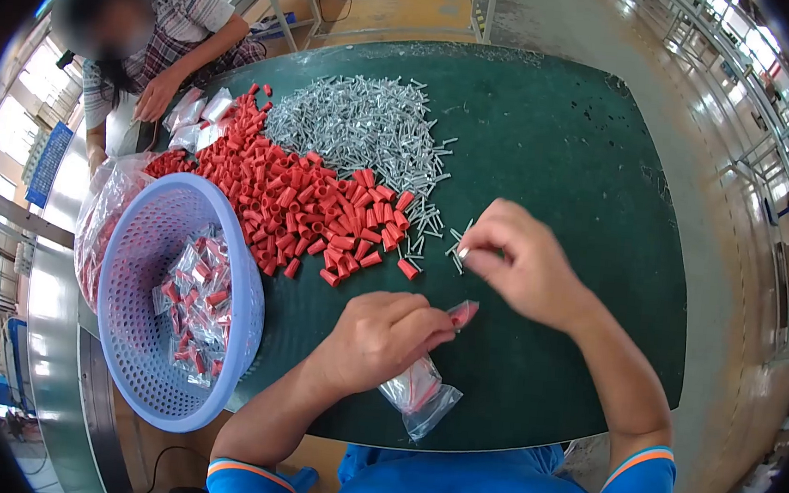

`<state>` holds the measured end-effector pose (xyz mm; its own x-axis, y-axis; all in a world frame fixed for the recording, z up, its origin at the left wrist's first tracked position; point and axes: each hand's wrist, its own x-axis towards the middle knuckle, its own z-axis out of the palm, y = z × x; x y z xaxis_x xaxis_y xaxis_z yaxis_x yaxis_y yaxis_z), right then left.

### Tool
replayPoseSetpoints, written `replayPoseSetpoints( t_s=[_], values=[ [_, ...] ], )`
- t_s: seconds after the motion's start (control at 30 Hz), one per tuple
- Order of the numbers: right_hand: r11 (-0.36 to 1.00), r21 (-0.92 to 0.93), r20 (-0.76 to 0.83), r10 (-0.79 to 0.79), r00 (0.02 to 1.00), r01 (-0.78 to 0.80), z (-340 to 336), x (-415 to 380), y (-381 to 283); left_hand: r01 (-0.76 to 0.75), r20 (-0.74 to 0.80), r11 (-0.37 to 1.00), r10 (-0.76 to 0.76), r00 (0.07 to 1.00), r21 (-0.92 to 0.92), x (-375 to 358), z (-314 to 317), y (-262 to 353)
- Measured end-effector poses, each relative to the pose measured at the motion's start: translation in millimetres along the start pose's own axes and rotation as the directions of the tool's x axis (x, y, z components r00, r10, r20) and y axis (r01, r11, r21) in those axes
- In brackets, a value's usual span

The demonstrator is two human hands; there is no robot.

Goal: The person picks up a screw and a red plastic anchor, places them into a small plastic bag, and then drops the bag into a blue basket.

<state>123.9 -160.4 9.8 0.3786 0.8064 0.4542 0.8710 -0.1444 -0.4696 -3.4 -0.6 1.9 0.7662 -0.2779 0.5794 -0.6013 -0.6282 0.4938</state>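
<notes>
My left hand (385, 341) is closed on a small clear bag (465, 315) with something red in it, near the table's front edge. Below that hand, more clear bags (421, 399) with red marks lie on the table. My right hand (503, 252) pinches a small screw, mostly hidden by the fingers, just above a few loose screws (455, 253). A heap of red plastic caps (300, 204) spreads to the left of the hands. Behind it lies a large pile of silver screws (358, 123).
A blue perforated basket (247, 300) at the left holds bagged red parts (196, 300). Beside it is a large clear bag (105, 214) of red parts. A co-worker (174, 44) sits at the back left of the green table (567, 167), one arm over its edge near small packets (187, 119).
</notes>
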Motion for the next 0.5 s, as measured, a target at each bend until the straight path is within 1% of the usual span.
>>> replayPoseSetpoints(
  t_s=[0.03, 0.07, 0.1, 0.13, 0.2, 0.33, 0.4, 0.43, 0.5],
  values=[
    [0.946, 0.296, 0.013, 0.131, 0.991, -0.129, -12.3, 2.8, -8.1, 0.010, -0.002, 1.000, -0.010, 1.000, -0.007, -0.4, -1.0, -0.1],
    [0.793, 0.558, 0.061, 0.255, 0.965, -0.245, -19.5, 3.1, -12.3, 0.036, -0.008, 0.999, -0.036, 0.999, 0.000, 0.2, -1.8, -0.3],
    [0.826, 0.536, 0.084, 0.150, 0.985, -0.171, -18.5, 2.2, -11.7, 0.056, -0.013, 0.998, -0.056, 0.998, 0.011, 1.5, -1.7, -0.8],
    [0.758, 0.624, 0.098, 0.167, 0.981, -0.191, -11.8, 1.6, -17.5, 0.053, -0.009, 0.999, -0.053, 0.999, 0.010, 3.2, -1.1, -1.1],
    [0.842, 0.506, 0.135, 0.139, 0.981, -0.188, -3.1, -0.6, -19.4, 0.067, -0.057, 0.998, -0.066, 0.996, 0.014, 3.7, -1.5, -0.6],
    [0.856, 0.480, 0.152, 0.137, 0.979, -0.195, 0.5, -2.1, -18.0, 0.079, -0.081, 0.996, -0.076, 0.994, 0.042, 1.0, -4.6, -3.7],
    [0.892, 0.405, 0.181, 0.138, 0.974, -0.201, -2.2, -1.5, -18.8, 0.066, -0.049, 0.994, -0.061, 0.997, 0.093, 1.2, -7.5, -3.5],
    [0.892, 0.405, 0.182, 0.139, 0.974, -0.203, -3.5, -1.3, -17.8, 0.066, -0.050, 0.994, -0.062, 0.997, 0.091, 1.8, -7.5, -3.3],
    [0.931, 0.352, 0.168, 0.037, 0.985, -0.095, -6.1, -1.0, -14.5, 0.060, -0.071, 0.990, -0.051, 0.996, 0.129, 1.9, -7.3, -3.0]
  ],
)
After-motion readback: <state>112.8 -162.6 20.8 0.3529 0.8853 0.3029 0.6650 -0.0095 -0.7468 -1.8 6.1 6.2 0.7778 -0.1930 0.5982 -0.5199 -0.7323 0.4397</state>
